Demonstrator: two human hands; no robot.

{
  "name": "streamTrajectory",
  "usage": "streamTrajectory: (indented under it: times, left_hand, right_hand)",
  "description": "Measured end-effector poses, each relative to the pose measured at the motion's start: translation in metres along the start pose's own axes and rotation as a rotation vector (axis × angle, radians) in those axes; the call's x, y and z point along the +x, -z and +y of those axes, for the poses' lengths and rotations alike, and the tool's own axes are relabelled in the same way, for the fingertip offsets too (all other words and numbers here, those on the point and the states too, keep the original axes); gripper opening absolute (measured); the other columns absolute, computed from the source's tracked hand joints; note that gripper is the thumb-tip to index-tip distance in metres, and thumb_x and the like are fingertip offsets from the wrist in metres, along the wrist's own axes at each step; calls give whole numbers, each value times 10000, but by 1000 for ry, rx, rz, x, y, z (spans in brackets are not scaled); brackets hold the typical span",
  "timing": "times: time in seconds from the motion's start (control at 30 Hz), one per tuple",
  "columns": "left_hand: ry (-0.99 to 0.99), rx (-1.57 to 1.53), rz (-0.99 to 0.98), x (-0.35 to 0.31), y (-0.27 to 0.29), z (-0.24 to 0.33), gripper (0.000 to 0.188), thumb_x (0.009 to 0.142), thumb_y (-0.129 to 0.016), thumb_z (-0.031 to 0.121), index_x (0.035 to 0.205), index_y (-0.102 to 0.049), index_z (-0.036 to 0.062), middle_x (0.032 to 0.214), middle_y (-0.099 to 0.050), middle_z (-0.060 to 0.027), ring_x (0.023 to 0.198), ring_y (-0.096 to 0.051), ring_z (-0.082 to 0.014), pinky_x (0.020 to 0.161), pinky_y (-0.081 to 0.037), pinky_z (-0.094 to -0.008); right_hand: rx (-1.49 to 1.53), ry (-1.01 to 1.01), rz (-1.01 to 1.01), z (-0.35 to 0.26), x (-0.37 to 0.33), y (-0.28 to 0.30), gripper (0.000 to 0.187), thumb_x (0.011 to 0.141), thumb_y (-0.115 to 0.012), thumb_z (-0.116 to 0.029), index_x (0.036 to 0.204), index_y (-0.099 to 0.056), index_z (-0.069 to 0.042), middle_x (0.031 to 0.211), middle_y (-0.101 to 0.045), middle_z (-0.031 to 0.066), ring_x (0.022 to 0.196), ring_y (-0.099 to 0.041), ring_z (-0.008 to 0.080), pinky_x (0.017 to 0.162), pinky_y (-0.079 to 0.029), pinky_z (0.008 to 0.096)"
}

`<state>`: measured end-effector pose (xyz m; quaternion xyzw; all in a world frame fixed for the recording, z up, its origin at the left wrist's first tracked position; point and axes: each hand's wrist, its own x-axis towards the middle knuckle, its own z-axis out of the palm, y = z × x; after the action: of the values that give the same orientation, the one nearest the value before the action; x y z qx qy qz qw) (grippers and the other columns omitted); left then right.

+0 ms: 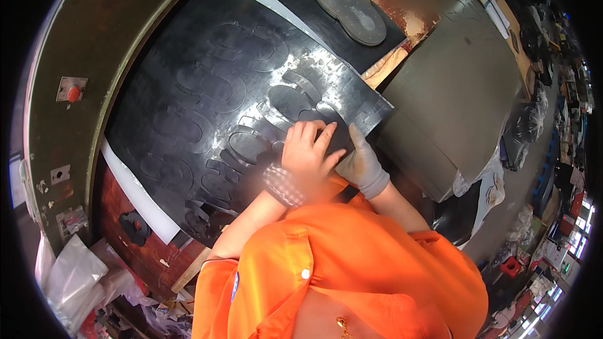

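Note:
A large black rubber sheet (169,63) carries several rows of sole-shaped outlines cut into its surface. At its near right part, a dark sole-shaped piece (340,140) is between my hands. My left hand (308,150), bare with a checked band at the wrist, has its index finger and thumb on the piece's left side. My right hand (363,164), in a pale grey glove, grips the piece's right edge, its thumb pointing up along it. The piece's lower end is partly hidden by my hands.
A dark sole-shaped plate (352,12) lies on another black sheet at the back. Greenish-grey sheets (458,94) are stacked at the right. On the left stands a green machine frame (94,31) with red buttons; plastic bags (75,276) hang below it.

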<state>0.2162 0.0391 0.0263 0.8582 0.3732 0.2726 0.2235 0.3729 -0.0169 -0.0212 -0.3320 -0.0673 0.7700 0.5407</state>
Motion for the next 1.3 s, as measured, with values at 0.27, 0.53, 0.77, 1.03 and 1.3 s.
streamTrajectory:
  times: [0.27, 0.53, 0.77, 1.03, 1.3]
  left_hand:
    - [673, -503, 672, 27, 93, -32, 493, 1076, -457, 344, 781, -661, 6, 696, -665, -75, 660, -628, -194, 683, -509, -343]
    - [340, -781, 954, -26, 205, -36, 296, 1045, -570, 219, 801, -478, 80, 703, -425, 2, 657, -365, -122, 626, -352, -300]
    - [308, -431, 1018, -72, 242, -34, 272, 1041, -568, 175, 819, -548, 19, 714, -521, -33, 646, -450, -131, 608, -419, -288]
    - [117, 60, 140, -103, 60, 13, 507, 803, -754, 226, 1229, -632, -21, 964, -605, -161, 849, -562, -324, 786, -493, -424]
    - [246, -173, 252, -117, 33, 8, 488, 834, -712, 150, 1280, -619, -25, 911, -602, -144, 777, -588, -296, 715, -494, -364]
  right_hand:
    - [-9, 15, 165, 6, -2, 4, 585, 1062, -376, -497, 1124, -583, 47, 985, -687, 161, 938, -665, 252, 917, -517, 377]
    - [-187, -5, 172, 11, -14, 20, 569, 1043, -462, -483, 1095, -589, 69, 1036, -663, 176, 967, -650, 240, 888, -532, 386]
    - [-214, -185, 129, 1, -31, 3, 556, 1030, -515, -453, 1248, -563, 56, 1182, -637, 187, 1088, -639, 287, 906, -541, 457]
    - [280, -382, -301, 45, -42, -23, 455, 1067, -424, -259, 1458, -441, -25, 1442, -530, 102, 1329, -497, 252, 1124, -385, 450]
    - [380, -365, -430, 57, -31, -35, 560, 1056, -440, -355, 1520, -329, -62, 1511, -424, 169, 1409, -402, 311, 1177, -306, 458]
